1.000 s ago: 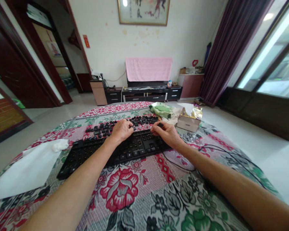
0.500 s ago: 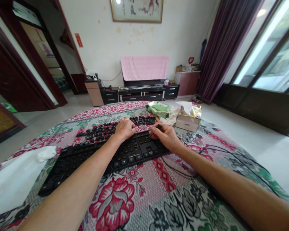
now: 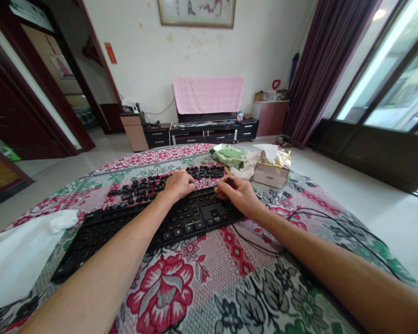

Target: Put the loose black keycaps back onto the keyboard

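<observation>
A black keyboard (image 3: 190, 214) lies at a slant on the table, most of its keycaps off and a few left along the near edge. My left hand (image 3: 179, 184) is closed at the keyboard's far edge, fingers curled down against it. In my right hand (image 3: 239, 191), closed over the number-pad end, is a keycap puller (image 3: 231, 181) with a black handle and thin metal wires pointing down at the keys. Loose black keycaps (image 3: 139, 188) are spread in rows behind the keyboard. My left forearm hides part of the keyboard's middle.
A flowered tablecloth (image 3: 160, 297) covers the round table. White cloth (image 3: 21, 255) lies at the left. A green packet (image 3: 230, 155) and a tissue box (image 3: 271, 172) stand beyond my right hand. A black cable (image 3: 320, 212) loops on the right.
The view has tipped down slightly. Both hands stay at nearly the same spots on the keyboard, and the puller remains in my right hand.
</observation>
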{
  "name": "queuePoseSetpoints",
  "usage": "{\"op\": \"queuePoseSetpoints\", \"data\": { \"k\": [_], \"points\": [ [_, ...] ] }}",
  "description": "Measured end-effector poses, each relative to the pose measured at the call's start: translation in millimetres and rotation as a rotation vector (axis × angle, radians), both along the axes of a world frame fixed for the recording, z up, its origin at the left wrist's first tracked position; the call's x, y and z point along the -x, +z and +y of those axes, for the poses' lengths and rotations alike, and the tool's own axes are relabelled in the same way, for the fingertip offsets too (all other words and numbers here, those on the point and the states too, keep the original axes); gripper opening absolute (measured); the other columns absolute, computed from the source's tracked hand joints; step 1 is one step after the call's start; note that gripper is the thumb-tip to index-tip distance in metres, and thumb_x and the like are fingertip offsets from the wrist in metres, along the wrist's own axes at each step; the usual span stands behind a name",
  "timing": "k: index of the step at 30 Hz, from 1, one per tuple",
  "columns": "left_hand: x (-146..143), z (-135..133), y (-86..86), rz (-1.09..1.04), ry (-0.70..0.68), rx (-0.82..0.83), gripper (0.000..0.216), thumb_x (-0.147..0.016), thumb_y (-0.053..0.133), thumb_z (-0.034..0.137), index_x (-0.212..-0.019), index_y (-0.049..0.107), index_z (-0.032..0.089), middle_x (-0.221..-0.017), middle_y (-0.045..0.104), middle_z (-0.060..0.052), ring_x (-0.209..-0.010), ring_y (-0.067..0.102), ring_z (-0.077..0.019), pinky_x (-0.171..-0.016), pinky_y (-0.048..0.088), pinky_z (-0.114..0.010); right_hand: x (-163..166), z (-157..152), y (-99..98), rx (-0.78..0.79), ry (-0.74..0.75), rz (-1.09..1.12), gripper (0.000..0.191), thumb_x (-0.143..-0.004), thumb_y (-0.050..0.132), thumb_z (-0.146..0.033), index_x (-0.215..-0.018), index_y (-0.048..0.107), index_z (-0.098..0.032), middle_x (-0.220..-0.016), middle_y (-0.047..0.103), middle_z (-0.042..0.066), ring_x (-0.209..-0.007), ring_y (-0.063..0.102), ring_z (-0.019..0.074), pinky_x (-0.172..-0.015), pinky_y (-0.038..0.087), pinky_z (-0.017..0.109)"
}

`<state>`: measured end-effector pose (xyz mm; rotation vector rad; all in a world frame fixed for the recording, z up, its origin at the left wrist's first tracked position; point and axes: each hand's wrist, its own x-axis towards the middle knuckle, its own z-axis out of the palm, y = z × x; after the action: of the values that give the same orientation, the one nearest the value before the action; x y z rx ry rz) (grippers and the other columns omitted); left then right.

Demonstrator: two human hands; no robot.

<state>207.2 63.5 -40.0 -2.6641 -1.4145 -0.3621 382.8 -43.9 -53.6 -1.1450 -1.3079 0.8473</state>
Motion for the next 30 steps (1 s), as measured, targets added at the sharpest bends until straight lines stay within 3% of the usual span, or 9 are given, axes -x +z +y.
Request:
{"op": "queuePoseSetpoints", "data": {
  "k": [8,20,30],
  "points": [
    [3.8,1.6,5.5,0.021,-0.001,0.011,0.025,-0.075,0.050,0.029,-0.085,0.073,0.027,-0.087,0.067,-0.003,-0.090,0.058,-0.0198,-0.082,0.045,-0.028,-6.6,-2.8,8.9,-0.016,-0.033,-0.012,0.022,-0.076,0.058,-0.040,-0.075,0.059,-0.018,-0.072,0.064,0.002,-0.058,0.056,0.0099,-0.059,0.049,0.026],
    [13.7,2.7,8.3,-0.019,0.077,-0.015,0.033,-0.079,0.044,0.022,-0.095,0.073,0.027,-0.100,0.068,-0.003,-0.096,0.060,-0.0217,-0.087,0.046,-0.031,-8.6,-1.0,5.2,-0.002,-0.032,-0.008,0.025,-0.074,0.059,-0.042,-0.075,0.059,-0.017,-0.072,0.064,0.002,-0.058,0.056,0.0091,-0.057,0.049,0.023],
    [6.2,7.3,-5.3,0.010,0.036,-0.013,0.033,-0.077,0.045,0.021,-0.093,0.073,0.028,-0.094,0.069,-0.003,-0.092,0.061,-0.0208,-0.086,0.046,-0.031,-9.1,-0.2,2.6,0.002,-0.027,-0.027,0.023,-0.075,0.058,-0.041,-0.078,0.058,-0.017,-0.072,0.065,0.003,-0.058,0.057,0.0096,-0.057,0.049,0.023]
  ]
}}
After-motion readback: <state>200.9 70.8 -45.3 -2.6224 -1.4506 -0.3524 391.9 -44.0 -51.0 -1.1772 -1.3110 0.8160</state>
